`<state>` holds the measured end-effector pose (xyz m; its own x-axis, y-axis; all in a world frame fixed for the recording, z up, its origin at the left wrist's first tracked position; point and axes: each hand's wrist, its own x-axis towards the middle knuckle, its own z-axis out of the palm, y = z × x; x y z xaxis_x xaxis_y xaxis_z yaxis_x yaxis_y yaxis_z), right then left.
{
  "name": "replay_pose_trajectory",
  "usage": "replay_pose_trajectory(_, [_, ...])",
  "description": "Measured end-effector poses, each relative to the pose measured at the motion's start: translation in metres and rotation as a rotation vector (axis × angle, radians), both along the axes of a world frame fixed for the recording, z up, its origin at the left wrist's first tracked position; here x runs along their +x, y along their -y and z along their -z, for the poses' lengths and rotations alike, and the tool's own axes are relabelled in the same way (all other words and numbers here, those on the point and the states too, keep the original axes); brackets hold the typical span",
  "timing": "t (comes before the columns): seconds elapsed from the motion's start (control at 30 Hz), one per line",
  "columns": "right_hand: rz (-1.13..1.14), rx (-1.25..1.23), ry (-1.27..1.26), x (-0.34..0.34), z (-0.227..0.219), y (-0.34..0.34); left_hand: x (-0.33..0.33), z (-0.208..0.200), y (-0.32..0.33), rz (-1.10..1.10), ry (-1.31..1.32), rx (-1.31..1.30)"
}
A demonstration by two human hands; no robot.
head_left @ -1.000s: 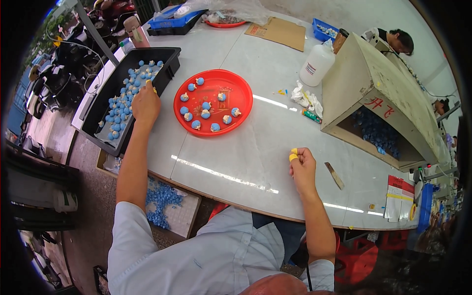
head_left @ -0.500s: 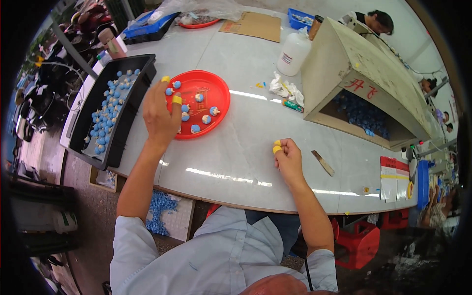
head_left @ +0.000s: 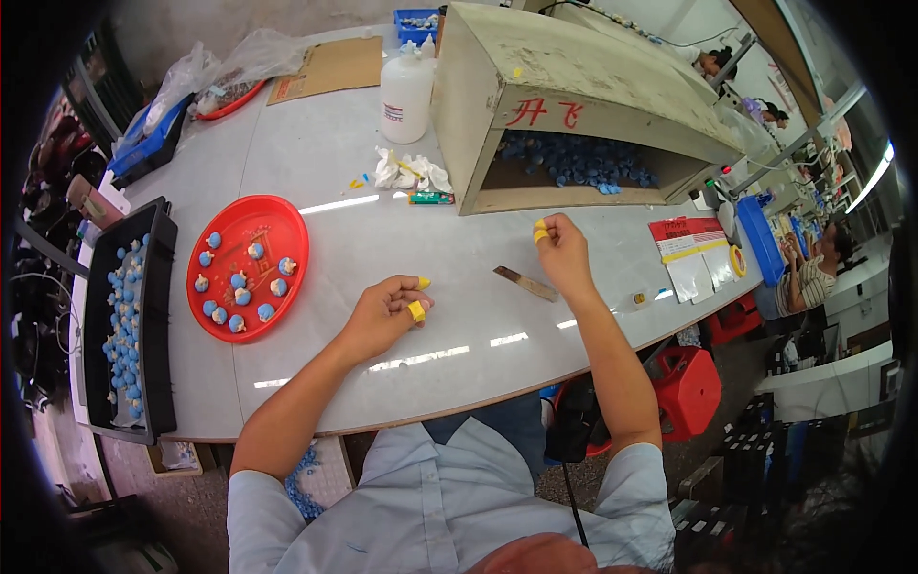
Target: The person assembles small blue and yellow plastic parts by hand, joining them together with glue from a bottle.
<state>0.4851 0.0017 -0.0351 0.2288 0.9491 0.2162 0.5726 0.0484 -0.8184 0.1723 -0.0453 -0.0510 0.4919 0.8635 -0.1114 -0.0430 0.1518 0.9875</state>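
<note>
My left hand (head_left: 381, 318) is above the table just right of the round red tray (head_left: 299, 272). Its thumb and forefinger, wearing yellow finger covers, stand apart with nothing visible between them. My right hand (head_left: 564, 256) hovers in front of the beige box, its yellow-covered fingertips pinched together. Whatever they might hold cannot be made out. On the red tray sit several small blue-and-cream round pieces (head_left: 255, 251). Nearest to my right hand lies a flat narrow blade (head_left: 526, 283). Loose blue pieces (head_left: 574, 163) fill part of the beige open-fronted box (head_left: 469, 143).
A black tray (head_left: 158, 316) with many similar blue pieces stands at the left edge. Toward the back are a white bottle (head_left: 405, 100), crumpled tissue (head_left: 411, 172), a green tube (head_left: 431, 199) and cardboard (head_left: 330, 69). Red-and-white papers (head_left: 690, 251) and a tape roll (head_left: 737, 260) lie right.
My left hand has left the red tray and moved right toward the table's middle. My right hand has risen toward the box. The view has turned right.
</note>
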Motion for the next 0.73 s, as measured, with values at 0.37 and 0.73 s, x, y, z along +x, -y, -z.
replay_pose_trajectory(0.37, [-0.065, 0.105, 0.981, 0.043, 0.000, -0.154, -0.001, 0.018, 0.004, -0.058, -0.075, 0.017])
replay_pose_trajectory(0.73, [0.200, 0.073, 0.600, 0.038, -0.006, -0.125, -0.004, 0.022, 0.005, -0.111, 0.015, -0.015])
